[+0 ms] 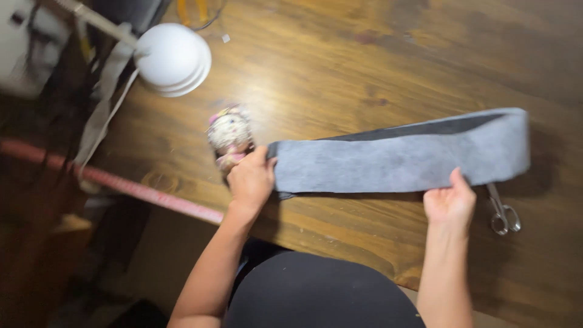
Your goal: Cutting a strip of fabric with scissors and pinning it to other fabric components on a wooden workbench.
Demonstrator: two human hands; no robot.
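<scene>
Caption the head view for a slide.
Both hands, left and right, hold a folded grey felt strip over a wooden table, scissors nearby.

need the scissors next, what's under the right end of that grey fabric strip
The scissors lie on the wooden table with handles showing, beside the right hand. Their blade tips run under the grey fabric strip and are covered.

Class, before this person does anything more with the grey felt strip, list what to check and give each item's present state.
1. Left hand grips one end of the grey felt strip: ok.
2. Right hand holds the strip's lower edge: ok.
3. Strip lies flat: not ok, folded over at the right end.
4. Scissors within reach beside the right hand: ok.
5. Small ball-shaped object clear of the strip: cannot tell, blurred.
6. Wooden table well lit: ok.
</scene>
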